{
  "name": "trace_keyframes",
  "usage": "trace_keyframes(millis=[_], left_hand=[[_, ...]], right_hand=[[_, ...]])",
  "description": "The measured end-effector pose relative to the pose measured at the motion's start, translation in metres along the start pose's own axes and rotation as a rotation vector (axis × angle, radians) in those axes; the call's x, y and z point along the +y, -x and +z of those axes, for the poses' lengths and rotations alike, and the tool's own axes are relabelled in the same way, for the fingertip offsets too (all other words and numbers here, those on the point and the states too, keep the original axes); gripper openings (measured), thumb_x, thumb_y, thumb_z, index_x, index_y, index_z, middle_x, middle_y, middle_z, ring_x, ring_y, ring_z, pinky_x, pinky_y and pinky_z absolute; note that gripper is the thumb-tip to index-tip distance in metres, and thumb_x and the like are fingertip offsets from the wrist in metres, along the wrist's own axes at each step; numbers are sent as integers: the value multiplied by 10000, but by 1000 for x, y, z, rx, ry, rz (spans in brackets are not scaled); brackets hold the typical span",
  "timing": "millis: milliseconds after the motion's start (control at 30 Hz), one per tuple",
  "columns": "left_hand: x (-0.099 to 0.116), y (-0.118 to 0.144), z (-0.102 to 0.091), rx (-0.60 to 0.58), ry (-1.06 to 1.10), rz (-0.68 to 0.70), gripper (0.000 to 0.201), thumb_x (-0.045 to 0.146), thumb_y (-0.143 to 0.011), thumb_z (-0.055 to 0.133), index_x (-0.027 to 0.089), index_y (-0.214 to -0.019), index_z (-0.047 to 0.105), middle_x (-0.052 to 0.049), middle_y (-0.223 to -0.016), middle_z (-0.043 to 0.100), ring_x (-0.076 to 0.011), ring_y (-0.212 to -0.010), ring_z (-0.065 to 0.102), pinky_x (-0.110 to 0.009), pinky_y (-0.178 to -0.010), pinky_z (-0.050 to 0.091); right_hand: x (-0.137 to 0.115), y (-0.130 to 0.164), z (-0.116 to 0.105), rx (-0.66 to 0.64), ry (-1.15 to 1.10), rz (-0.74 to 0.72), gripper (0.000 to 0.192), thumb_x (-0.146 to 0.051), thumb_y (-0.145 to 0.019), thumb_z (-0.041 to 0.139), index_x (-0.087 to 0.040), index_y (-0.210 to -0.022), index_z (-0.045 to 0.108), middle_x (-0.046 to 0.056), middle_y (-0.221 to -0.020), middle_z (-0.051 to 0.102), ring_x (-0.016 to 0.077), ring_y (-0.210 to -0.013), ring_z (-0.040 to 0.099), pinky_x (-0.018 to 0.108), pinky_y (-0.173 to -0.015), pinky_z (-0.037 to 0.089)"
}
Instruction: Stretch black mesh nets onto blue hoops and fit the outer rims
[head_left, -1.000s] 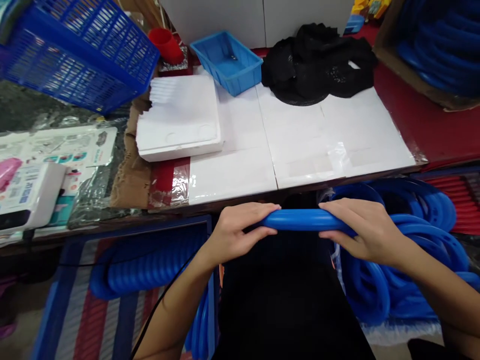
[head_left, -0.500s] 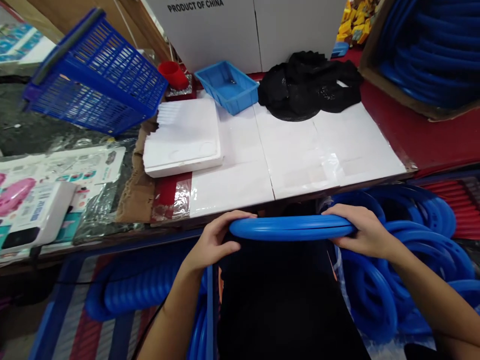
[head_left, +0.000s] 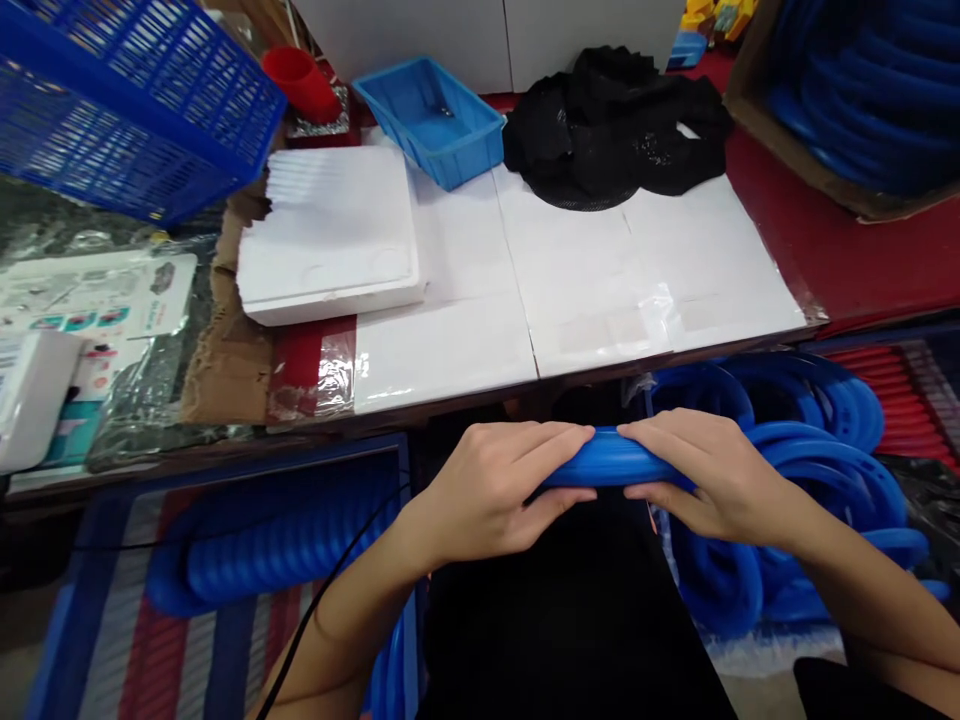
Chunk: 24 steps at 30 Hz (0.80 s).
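Both hands closed over the blue ring (head_left: 609, 462), left hand (head_left: 495, 495) and right hand (head_left: 705, 475) now nearly touching at its top, far closer together than half a second ago; held just below the table edge (head_left: 450, 408), beside the pile of blue rings (head_left: 810, 470).

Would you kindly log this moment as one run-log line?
left hand: grips blue plastic ring | right hand: grips same ring | ring: below white-covered table edge | hands: close together
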<state>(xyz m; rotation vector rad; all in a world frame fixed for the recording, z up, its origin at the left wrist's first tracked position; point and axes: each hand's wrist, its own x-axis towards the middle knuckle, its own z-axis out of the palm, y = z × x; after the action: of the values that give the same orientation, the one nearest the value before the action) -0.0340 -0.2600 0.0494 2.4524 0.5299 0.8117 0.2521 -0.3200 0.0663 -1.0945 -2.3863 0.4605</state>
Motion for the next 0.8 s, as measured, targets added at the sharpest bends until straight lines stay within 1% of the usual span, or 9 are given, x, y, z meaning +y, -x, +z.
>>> trace_keyframes(millis=[67,133,233,333,433,500,567,700,800], left_hand=[[-1,2,3,46,5,-4,426,327,-998,768,150,-1371,664,-128,-1176,832,-258,-975,834,-339,-803,682],[-3,5,7,89,11,-4,441,319,-978,794,145,-1364,670,-129,-1150,836,-255,-949,837,-330,-782,682],[-7,7,8,99,39,-5,464,302,-968,810,146,-1384,675,-137,-1184,834,-259,-1006,835,-338,-849,684],[-14,11,0,64,72,-7,483,297,-972,815,182,-1421,679,-125,-1235,827,-253,-1059,824,-337,-907,666],[-27,24,-14,57,131,-49,520,306,-944,851,233,-1435,695,-97,-1233,833,-238,-1045,822,-317,-927,651],[-39,37,-22,97,186,-97,542,332,-908,887,262,-1417,717,-79,-1215,841,-238,-1035,823,-310,-945,648],[-50,50,-25,128,216,-137,544,352,-881,908,277,-1393,738,-71,-1211,844,-248,-1048,823,-316,-969,648],[-60,62,-20,96,180,-199,515,359,-899,871,252,-1384,738,-92,-1209,838,-266,-1065,819,-348,-989,644],[-58,57,-11,124,100,-160,486,463,-936,830,198,-1332,735,-112,-1129,839,-254,-979,820,-335,-904,643]], right_hand=[[-3,0,4,55,22,-2,409,-365,-1064,676,-164,-1409,590,130,-1115,799,264,-941,783,384,-798,636],[-5,-2,9,69,29,2,374,-356,-1058,681,-157,-1366,607,127,-1086,806,262,-905,790,376,-771,636],[-5,-8,12,74,73,-21,376,-363,-1054,688,-147,-1354,618,137,-1107,813,273,-920,798,388,-787,641],[2,-12,10,51,110,-45,461,-416,-1052,696,-165,-1427,602,143,-1165,814,289,-968,800,409,-814,643],[18,-8,5,-21,34,30,574,-473,-1018,737,-219,-1506,570,139,-1252,797,301,-1057,787,431,-885,643],[30,-1,3,-34,-57,98,558,-431,-1001,760,-258,-1501,582,113,-1261,791,289,-1089,774,427,-931,634],[39,7,5,-13,-130,133,500,-362,-993,770,-269,-1458,613,89,-1237,789,272,-1094,767,409,-959,624],[44,13,20,28,-200,140,484,-314,-982,780,-254,-1437,625,82,-1211,780,257,-1052,764,383,-942,622],[43,12,30,48,-209,140,509,-330,-984,780,-261,-1460,614,92,-1229,774,271,-1062,763,394,-933,629]])
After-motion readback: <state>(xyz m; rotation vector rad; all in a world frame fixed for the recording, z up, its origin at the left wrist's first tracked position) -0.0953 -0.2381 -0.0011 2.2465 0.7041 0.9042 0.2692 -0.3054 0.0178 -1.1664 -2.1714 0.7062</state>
